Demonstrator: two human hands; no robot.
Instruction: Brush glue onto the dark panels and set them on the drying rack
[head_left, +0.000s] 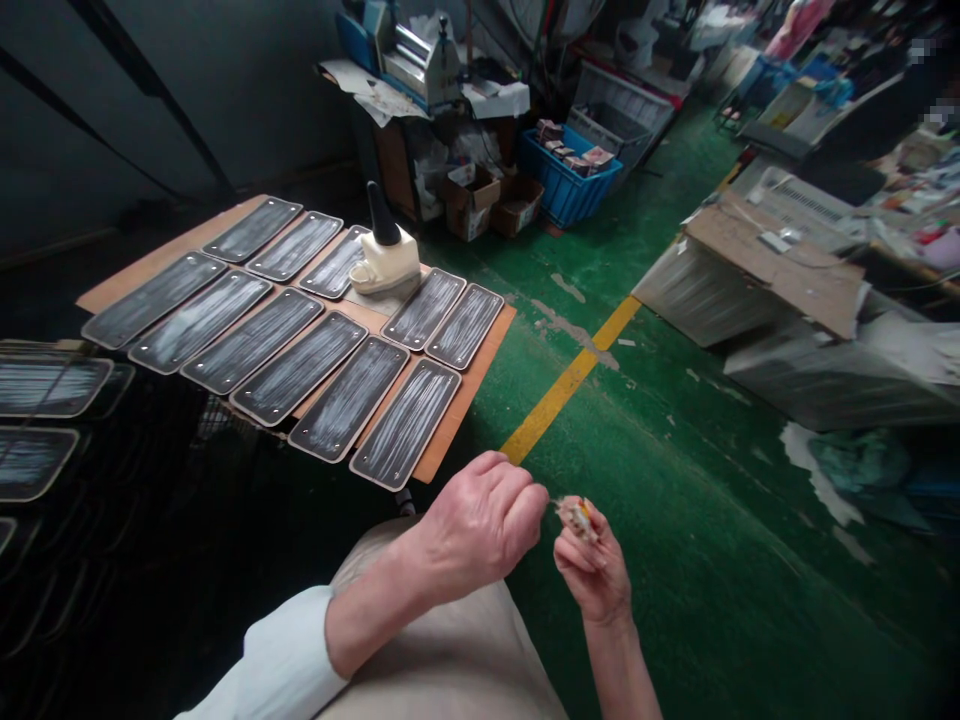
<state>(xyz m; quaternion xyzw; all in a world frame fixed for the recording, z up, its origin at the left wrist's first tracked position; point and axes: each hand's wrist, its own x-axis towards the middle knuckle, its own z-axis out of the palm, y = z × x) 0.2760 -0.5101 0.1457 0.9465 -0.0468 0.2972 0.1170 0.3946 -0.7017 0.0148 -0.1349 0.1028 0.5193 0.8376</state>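
In front of my lap my right hand [596,570] grips a small, pale, frayed brush-like piece [579,520] with a yellow bit on it. My left hand [487,515] is closed in a fist beside it, its fingertips turned toward the frayed end. A thin strand seems to run between the two, but what the left fingers pinch is hidden. Left of my hands, dark rectangular pieces [409,425] with rounded corners, pale edges and white streaks lie in rows on a brown board [472,390]. Among them stands a cream plastic container [390,262] with a black cone-shaped part [382,215] upright in it.
More streaked dark pieces [34,465] are stacked at the left. Behind the board are a roller machine [420,60], cardboard boxes [471,200] and a blue crate [566,185]. A cluttered bench [772,255] stands at right. A yellow line [570,385] crosses the green floor.
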